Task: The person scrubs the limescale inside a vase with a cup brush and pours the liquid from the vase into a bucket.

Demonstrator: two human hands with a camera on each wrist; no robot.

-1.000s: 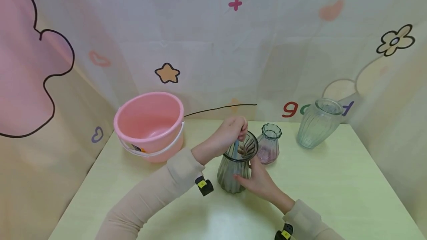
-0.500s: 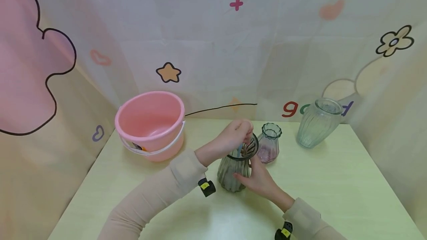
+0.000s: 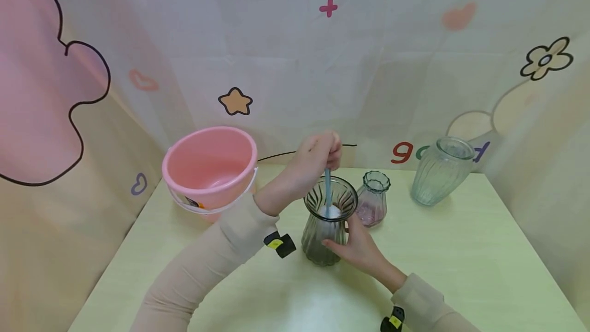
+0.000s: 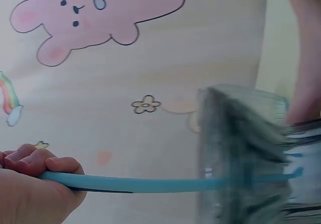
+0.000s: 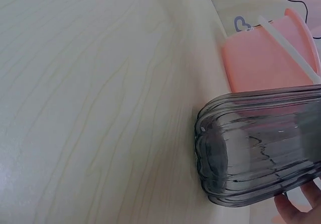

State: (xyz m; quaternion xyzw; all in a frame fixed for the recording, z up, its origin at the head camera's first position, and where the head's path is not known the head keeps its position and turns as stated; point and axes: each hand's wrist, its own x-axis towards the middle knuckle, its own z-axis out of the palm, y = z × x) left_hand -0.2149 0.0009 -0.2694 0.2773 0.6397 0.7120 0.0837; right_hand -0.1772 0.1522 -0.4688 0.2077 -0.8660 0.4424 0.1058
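Left hand (image 3: 319, 153) higher, blue rod (image 3: 328, 188) partway inside grey vase (image 3: 318, 246)

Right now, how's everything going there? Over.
Left hand gripping blue-handled brush, white head inside grey vase. Right hand holding it. Small vase close by, not blocking.

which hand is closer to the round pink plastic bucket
Left. The left hand, gripping a slim blue rod above the smoky ribbed glass vase, is right of the pink bucket; the right hand, holding that vase, is farther right.
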